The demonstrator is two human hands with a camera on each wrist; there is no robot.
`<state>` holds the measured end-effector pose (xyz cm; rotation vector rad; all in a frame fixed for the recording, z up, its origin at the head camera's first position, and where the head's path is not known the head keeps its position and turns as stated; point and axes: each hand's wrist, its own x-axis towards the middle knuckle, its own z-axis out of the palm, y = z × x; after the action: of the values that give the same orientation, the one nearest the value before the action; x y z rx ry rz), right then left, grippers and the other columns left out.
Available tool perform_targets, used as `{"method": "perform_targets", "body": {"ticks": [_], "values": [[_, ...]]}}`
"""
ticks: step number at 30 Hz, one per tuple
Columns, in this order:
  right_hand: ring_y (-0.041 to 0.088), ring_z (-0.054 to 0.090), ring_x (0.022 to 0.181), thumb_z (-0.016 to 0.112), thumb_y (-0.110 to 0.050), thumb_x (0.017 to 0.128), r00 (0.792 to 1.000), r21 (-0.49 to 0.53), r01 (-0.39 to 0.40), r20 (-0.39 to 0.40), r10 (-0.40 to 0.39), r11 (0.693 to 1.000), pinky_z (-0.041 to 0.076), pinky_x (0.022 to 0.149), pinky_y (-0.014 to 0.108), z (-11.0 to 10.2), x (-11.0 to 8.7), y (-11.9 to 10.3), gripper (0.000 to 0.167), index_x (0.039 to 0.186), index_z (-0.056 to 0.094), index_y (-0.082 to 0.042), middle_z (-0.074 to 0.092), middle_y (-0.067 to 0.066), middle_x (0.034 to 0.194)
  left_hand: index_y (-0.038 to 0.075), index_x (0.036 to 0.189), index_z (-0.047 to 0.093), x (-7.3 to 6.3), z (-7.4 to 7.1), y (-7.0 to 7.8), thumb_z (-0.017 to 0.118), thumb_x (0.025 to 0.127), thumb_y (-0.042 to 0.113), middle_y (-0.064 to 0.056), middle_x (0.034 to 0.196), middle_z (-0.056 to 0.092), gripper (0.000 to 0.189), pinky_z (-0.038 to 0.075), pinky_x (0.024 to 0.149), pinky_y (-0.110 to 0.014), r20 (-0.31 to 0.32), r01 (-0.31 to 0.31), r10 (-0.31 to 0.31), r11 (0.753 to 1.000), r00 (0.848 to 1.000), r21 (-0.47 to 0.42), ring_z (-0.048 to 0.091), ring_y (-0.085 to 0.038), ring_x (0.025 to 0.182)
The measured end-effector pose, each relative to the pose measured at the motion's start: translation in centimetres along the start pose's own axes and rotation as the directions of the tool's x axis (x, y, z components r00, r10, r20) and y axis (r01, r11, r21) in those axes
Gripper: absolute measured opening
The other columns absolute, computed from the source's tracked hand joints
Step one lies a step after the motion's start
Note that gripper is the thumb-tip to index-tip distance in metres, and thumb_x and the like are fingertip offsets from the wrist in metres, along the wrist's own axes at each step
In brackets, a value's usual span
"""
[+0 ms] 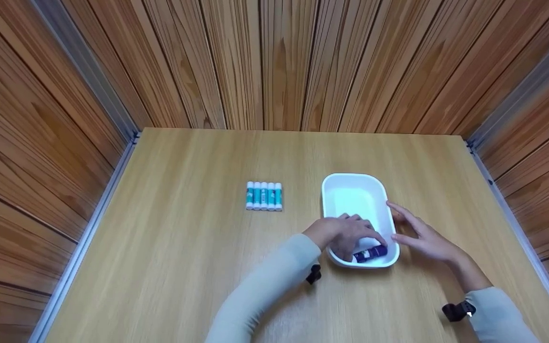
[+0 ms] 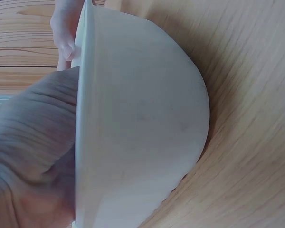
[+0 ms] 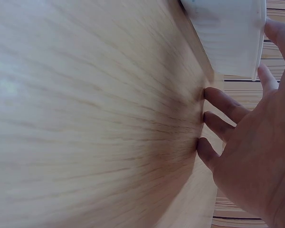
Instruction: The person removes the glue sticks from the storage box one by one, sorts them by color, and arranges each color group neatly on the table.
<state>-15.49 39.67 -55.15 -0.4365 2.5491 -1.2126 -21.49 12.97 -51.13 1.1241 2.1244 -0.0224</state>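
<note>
A white plastic tub (image 1: 356, 183) stands on the table. My left hand (image 1: 350, 233) reaches over its left side into the near end. There its thumb and a finger hold a dark purple glue stick (image 1: 371, 254) with a white end, one at each end of it. In the left wrist view the tub wall (image 2: 142, 114) hides those fingertips. My right hand (image 1: 424, 239) is spread at the tub's right side, two digits at the rim. In the right wrist view, its other fingers (image 3: 221, 126) rest their tips on the tabletop.
Several white-capped glue sticks (image 1: 264, 196) with teal labels lie side by side in a row left of the tub. Wood-plank walls (image 1: 284, 66) enclose the wooden table (image 1: 184, 238) at the back and sides, with metal rails (image 1: 84, 233) along its side edges.
</note>
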Motion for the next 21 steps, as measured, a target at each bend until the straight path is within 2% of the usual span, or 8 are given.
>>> {"method": "perform_targets", "body": {"ticks": [4,10,16,21], "values": [[0.06,0.032,0.164,0.066,-0.02,0.112,1.0,0.005,-0.001,-0.003,0.001,1.0,0.017,0.124,0.094,0.06,-0.02,-0.04,0.083,0.181,0.02,-0.018,0.042,0.032,0.174,0.07,0.166,0.027,0.12,0.02,0.01,0.083,0.103,0.033,0.02,0.182,0.027,0.092,0.032,0.14,-0.039,-0.017,0.007,-0.007,1.0,1.0,-0.013,0.028,-0.011,0.168],[0.056,0.037,0.162,0.069,-0.019,0.112,1.0,0.023,-0.001,-0.001,0.001,1.0,0.016,0.125,0.094,0.17,0.09,-0.17,0.083,0.181,0.023,-0.018,0.045,0.037,0.17,0.06,0.166,0.032,0.45,-0.14,-0.21,0.088,0.1,0.036,0.018,0.177,0.034,0.09,0.035,0.133,-0.033,-0.028,0.002,-0.003,1.0,1.0,-0.022,0.033,-0.011,0.161],[0.062,0.031,0.164,0.068,-0.018,0.112,1.0,0.024,0.001,-0.003,-0.001,1.0,0.015,0.124,0.095,0.09,0.1,-0.21,0.083,0.181,0.022,-0.017,0.042,0.035,0.174,0.06,0.165,0.033,0.51,-0.23,-0.33,0.09,0.098,0.035,0.019,0.176,0.036,0.091,0.034,0.133,-0.032,-0.041,-0.002,0.001,0.999,0.999,-0.039,0.033,-0.011,0.162],[0.062,0.037,0.161,0.068,-0.018,0.112,1.0,0.016,0.005,-0.003,-0.005,1.0,0.017,0.124,0.094,0.08,0.14,-0.26,0.083,0.181,0.022,-0.017,0.048,0.035,0.17,0.057,0.165,0.034,0.4,-0.3,-0.33,0.09,0.098,0.036,0.018,0.174,0.039,0.091,0.035,0.132,-0.032,-0.049,-0.008,0.006,0.999,0.999,-0.037,0.036,-0.011,0.159]]}}
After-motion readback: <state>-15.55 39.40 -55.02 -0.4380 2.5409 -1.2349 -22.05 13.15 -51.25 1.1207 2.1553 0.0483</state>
